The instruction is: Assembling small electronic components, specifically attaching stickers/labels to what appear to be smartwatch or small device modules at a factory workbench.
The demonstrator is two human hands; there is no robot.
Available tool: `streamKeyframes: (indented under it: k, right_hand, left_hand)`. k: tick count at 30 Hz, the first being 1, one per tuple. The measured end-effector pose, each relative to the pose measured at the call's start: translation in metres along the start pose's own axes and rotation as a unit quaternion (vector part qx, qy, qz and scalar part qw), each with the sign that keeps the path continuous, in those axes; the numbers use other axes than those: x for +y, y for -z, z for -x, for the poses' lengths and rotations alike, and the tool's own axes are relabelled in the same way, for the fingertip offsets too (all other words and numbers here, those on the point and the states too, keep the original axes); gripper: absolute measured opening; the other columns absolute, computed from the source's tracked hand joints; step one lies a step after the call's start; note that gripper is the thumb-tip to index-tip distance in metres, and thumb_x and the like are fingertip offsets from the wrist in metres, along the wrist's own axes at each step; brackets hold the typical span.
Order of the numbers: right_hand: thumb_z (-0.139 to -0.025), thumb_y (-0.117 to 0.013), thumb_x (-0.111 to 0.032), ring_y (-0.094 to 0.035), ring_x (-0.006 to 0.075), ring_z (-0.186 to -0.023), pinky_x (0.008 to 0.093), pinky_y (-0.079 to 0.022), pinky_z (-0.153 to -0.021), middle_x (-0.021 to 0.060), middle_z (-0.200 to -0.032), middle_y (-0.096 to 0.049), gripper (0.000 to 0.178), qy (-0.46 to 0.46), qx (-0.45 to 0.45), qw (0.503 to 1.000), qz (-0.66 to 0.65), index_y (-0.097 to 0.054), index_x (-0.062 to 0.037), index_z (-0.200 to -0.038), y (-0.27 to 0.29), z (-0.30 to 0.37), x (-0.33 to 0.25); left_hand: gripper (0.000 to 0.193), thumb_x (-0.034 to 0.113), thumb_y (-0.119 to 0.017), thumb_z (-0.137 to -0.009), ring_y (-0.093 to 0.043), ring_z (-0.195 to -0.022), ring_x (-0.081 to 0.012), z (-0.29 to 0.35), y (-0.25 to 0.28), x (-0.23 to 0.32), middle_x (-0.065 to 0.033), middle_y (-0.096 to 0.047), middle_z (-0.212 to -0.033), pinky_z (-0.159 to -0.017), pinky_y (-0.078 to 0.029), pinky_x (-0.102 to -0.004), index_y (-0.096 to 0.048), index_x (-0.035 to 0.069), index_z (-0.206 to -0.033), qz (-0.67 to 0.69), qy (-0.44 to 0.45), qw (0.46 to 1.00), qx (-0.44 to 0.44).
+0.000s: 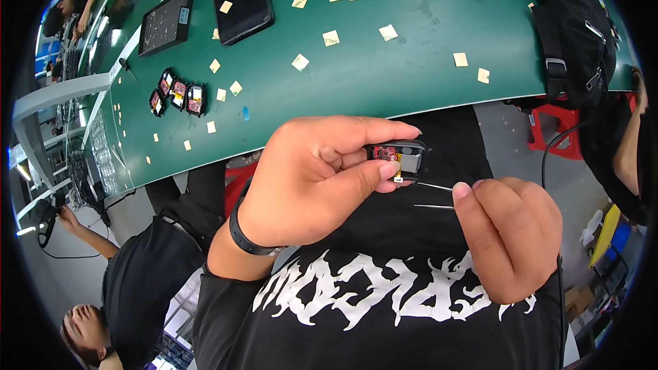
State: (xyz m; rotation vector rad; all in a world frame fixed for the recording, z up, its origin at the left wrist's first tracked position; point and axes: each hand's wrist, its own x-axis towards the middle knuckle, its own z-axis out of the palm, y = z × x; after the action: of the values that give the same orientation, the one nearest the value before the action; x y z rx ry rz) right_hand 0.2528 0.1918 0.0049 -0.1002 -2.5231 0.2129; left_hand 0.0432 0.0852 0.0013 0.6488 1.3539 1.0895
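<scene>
My left hand [322,171] grips a small black device housing [416,157] between thumb and fingers, above my lap. Inside the housing show a red circuit board [385,153], a silvery-grey block and a bit of yellow ribbon near my thumb. My right hand [510,233] is closed on a pair of metal tweezers [435,206]. The two tips stand apart and point left at the lower edge of the housing; whether the upper tip touches it I cannot tell. On the green table [274,106], several similar open housings [195,99] with red boards lie together at the left.
Small cream paper squares [300,62] are scattered over the table. A black phone-like slab [241,0] and a black tray [164,22] lie at the far left. A black bag [572,41] rests at the right. Another person [147,267] sits to my left; a red stool [556,127] stands at right.
</scene>
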Motion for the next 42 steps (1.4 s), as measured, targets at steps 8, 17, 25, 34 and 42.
streamKeyframes:
  k: [8,17,25,34,42]
  right_hand:
    - [-0.064,-0.072,0.002,-0.055,0.0203,-0.058,0.0255,-0.036,-0.043,0.0153,-0.079,-0.060,0.024,-0.006,0.028,0.999,-0.036,-0.067,0.0116,-0.085,-0.010,-0.001,0.005]
    - [-0.065,-0.071,0.002,-0.055,0.0208,-0.061,0.0256,-0.036,-0.044,0.0157,-0.082,-0.060,0.022,-0.011,-0.002,0.998,-0.055,-0.067,0.0111,-0.085,-0.006,-0.003,0.004]
    - [-0.065,-0.071,0.003,-0.055,0.0220,-0.065,0.0263,-0.038,-0.044,0.0149,-0.081,-0.059,0.020,0.002,-0.020,0.998,-0.064,-0.067,0.0104,-0.083,-0.002,-0.001,0.009]
    - [-0.069,-0.072,0.004,-0.056,0.0215,-0.068,0.0259,-0.042,-0.048,0.0126,-0.083,-0.058,0.015,0.012,-0.056,0.997,-0.043,-0.066,0.0081,-0.082,0.001,-0.001,0.006]
    - [-0.070,-0.076,0.005,-0.060,0.0226,-0.069,0.0300,-0.048,-0.056,0.0104,-0.089,-0.062,0.027,-0.143,-0.023,0.969,-0.199,-0.069,0.0023,-0.096,0.008,0.003,0.017]
  left_hand:
    - [0.043,-0.013,-0.056,-0.086,-0.055,-0.063,-0.0010,-0.001,-0.002,0.008,-0.0022,-0.067,-0.081,-0.075,-0.057,-0.0209,-0.061,-0.011,-0.129,0.053,-0.012,0.998,-0.028]
    - [0.049,-0.014,-0.049,-0.084,-0.050,-0.063,0.0007,0.003,-0.002,0.008,-0.0028,-0.066,-0.087,-0.080,-0.058,-0.0238,-0.061,-0.009,-0.131,-0.051,-0.062,0.995,-0.051]
    - [0.051,-0.018,-0.045,-0.082,-0.061,-0.077,-0.0037,0.002,-0.004,0.013,-0.0143,-0.071,-0.110,-0.084,-0.057,-0.0248,-0.063,-0.008,-0.129,-0.078,-0.023,0.995,-0.056]
    - [0.053,-0.018,-0.048,-0.081,-0.064,-0.086,-0.0059,-0.001,-0.002,0.007,-0.0125,-0.072,-0.112,-0.080,-0.054,-0.0223,-0.064,-0.004,-0.129,-0.071,-0.014,0.994,-0.080]
    - [0.036,-0.012,-0.064,-0.089,-0.064,-0.087,-0.0109,-0.007,0.011,-0.009,-0.0093,-0.064,-0.107,-0.074,-0.052,-0.0213,-0.065,-0.006,-0.125,-0.057,-0.157,0.984,0.062]
